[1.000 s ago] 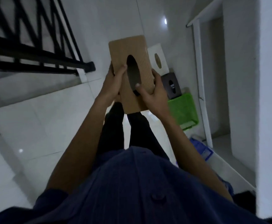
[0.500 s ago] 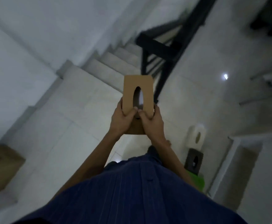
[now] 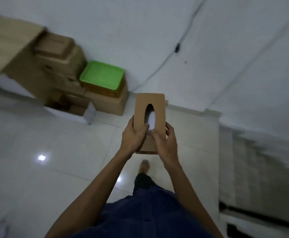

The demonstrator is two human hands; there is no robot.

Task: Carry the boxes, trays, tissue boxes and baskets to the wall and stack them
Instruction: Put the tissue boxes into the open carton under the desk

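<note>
I hold a brown tissue box with an oval slot in front of my chest. My left hand grips its left side, thumb lying on the top face. My right hand grips the right side, thumb near the slot. At the wall to the upper left stands a pile of cardboard boxes. Beside it a green tray lies on top of a brown basket, which sits on a cardboard box.
A wooden table juts in at the far left above the boxes. A dark cable runs down the white wall. Stairs descend on the right with a black railing. Glossy white floor tiles lie ahead.
The view has swung round from the green crate and stair railing to the wall with the stacked boxes. Both hands keep the same hold on the tissue box.
</note>
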